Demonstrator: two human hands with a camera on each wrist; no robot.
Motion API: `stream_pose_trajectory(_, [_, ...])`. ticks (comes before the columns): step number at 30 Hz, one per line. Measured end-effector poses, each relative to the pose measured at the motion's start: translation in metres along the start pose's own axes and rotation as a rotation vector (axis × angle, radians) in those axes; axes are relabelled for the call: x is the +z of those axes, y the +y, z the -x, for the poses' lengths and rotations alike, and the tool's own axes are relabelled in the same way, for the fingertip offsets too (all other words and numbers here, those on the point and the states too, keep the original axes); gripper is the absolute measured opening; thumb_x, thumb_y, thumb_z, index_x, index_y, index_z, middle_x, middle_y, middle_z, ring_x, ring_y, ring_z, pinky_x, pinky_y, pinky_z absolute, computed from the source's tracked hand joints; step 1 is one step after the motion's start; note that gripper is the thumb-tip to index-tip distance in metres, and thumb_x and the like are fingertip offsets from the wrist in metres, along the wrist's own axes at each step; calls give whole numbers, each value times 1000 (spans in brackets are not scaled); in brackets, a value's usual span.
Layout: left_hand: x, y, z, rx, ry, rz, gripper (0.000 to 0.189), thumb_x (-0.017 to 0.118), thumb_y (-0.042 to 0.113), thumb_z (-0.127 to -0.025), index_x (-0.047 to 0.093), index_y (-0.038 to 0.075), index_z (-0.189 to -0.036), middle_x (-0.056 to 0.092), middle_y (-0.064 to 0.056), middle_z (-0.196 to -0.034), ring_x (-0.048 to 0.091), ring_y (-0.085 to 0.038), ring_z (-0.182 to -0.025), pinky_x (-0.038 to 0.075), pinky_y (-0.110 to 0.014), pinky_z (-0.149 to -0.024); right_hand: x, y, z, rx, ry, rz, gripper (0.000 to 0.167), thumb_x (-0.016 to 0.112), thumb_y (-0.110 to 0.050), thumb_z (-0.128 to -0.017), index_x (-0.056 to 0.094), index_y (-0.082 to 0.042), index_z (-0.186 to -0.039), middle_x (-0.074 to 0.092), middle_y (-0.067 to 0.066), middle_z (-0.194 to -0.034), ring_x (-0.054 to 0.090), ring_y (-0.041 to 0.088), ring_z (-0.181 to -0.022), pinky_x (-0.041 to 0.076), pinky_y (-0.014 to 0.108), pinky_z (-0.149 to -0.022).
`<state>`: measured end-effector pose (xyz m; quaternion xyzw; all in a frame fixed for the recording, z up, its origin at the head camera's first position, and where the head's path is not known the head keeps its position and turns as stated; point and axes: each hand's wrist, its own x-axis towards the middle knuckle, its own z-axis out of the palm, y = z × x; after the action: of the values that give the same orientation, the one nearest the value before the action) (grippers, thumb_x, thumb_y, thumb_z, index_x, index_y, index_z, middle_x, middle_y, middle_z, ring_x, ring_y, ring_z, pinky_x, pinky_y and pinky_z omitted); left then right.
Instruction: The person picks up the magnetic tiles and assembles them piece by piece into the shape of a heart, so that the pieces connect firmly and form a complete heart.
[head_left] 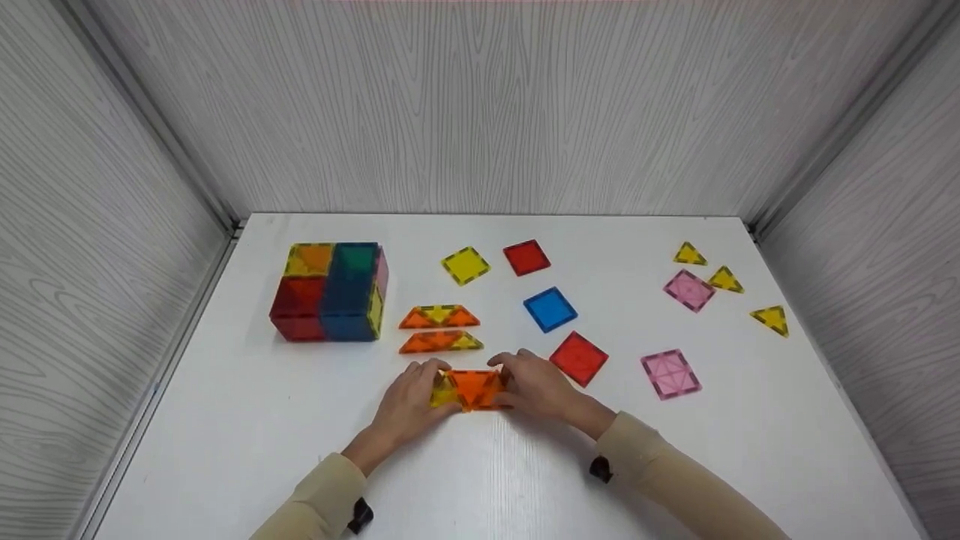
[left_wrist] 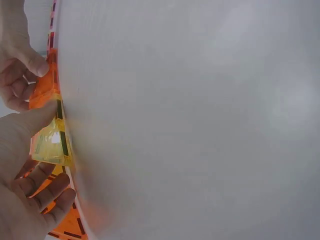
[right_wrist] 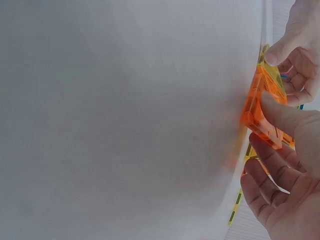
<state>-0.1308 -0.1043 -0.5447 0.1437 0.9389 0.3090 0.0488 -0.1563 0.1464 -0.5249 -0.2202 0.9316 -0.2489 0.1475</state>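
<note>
Near the front middle of the table, both hands hold a joined piece of orange and yellow triangular magnetic tiles [head_left: 474, 388]. My left hand [head_left: 411, 394] grips its yellow end, and my right hand [head_left: 536, 384] grips its orange end. In the left wrist view the left thumb lies across the yellow tile [left_wrist: 50, 142], with the fingers behind it. From the right wrist, the right thumb presses the orange tiles [right_wrist: 262, 117], which stand at a slant to each other. Just behind the hands lie two flat trapezoid strips, one in front [head_left: 439, 343] and one behind [head_left: 439, 317].
A box of coloured magnetic tiles [head_left: 349, 292] stands at the back left. Loose square tiles lie right of centre: yellow [head_left: 466, 265], red [head_left: 527, 257], blue [head_left: 550, 309] and another red [head_left: 579, 358]. Pink squares [head_left: 671, 373] and yellow triangles [head_left: 770, 319] lie farther right.
</note>
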Motion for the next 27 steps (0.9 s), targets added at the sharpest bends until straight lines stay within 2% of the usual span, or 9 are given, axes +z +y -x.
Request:
stream_pose_trajectory(5, [-10,-5,-1,11,82,17,35,83,28,-92,63,19,-118,67,-1,-100,57,-12,-84,53,-29,-78,1,-7,-12,12,31,-82,32,76,-28,-98,75,-16,-128,70,3,-106,60,15,-94,55,24,-79])
stream_pose_trajectory(10, [-20,-12,-4,55,165,-2,20,83,27,-91,69,19,-102,70,2,-93,59,-11,-83,52,-28,-76,2,-14,-21,-33,106,-117,21,76,-27,-98,80,-16,-116,74,1,-102,60,14,-93,53,22,-79])
stream_pose_trajectory(16, [-27,-20,-4,87,234,-61,19,85,24,-88,69,18,-97,72,2,-90,57,-11,-80,51,-27,-73,6,-22,-29,-72,141,-103,15,76,-24,-98,80,-18,-111,75,1,-102,62,15,-95,55,24,-83])
stream_pose_trajectory(23, [-24,-26,-4,117,271,-102,22,86,22,-87,66,17,-95,72,2,-89,60,-13,-81,53,-29,-72,10,-25,-36,-119,149,-24,14,75,-24,-99,79,-17,-111,77,0,-103,63,16,-96,57,26,-85])
stream_pose_trajectory(27, [-24,-27,-6,118,269,-100,22,86,22,-88,66,17,-95,72,2,-89,60,-13,-81,53,-30,-73,12,-26,-39,-117,146,-5,16,74,-26,-100,80,-18,-112,77,0,-103,63,16,-95,57,26,-85])
